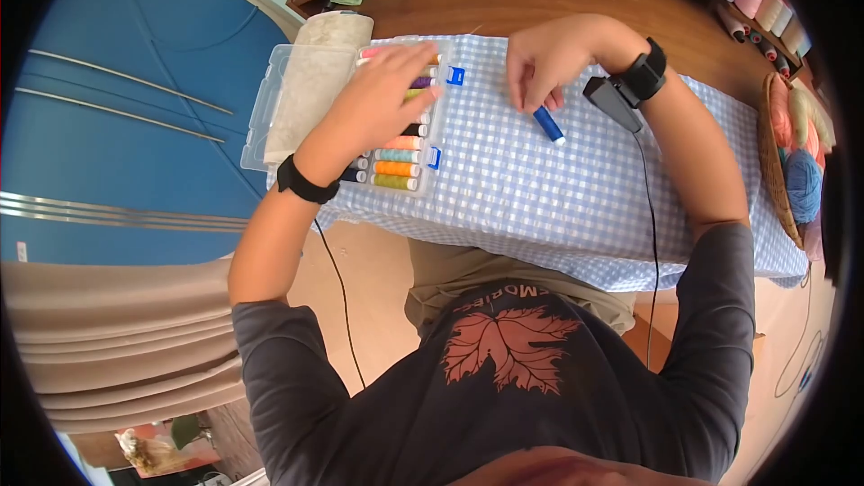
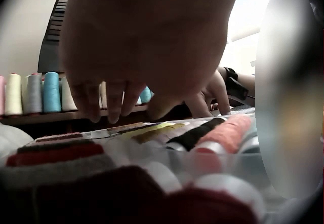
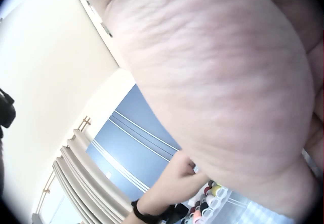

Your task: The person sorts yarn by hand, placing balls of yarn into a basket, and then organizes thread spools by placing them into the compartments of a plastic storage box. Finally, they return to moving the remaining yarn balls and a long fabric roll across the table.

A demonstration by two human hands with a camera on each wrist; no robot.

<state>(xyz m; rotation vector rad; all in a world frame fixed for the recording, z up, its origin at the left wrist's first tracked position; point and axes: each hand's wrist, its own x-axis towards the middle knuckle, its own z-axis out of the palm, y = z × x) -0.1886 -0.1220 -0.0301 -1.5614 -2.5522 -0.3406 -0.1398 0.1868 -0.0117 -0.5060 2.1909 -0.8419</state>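
Blue spool [image 1: 548, 125], upper right of centre, pinched near one end by the right hand [image 1: 551, 56], could be dropped onto the checked cloth [image 1: 513, 180] if the fingers are slackened; left hand [image 1: 378, 97] held, fingers extended, over thread box [image 1: 435, 158], upper left.

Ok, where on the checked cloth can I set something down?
Bare cloth lies between the thread box and the blue spool, and between that spool and the cloth's near edge. Crowded: the box's spools under the left hand, and the right end, by the yarn basket.
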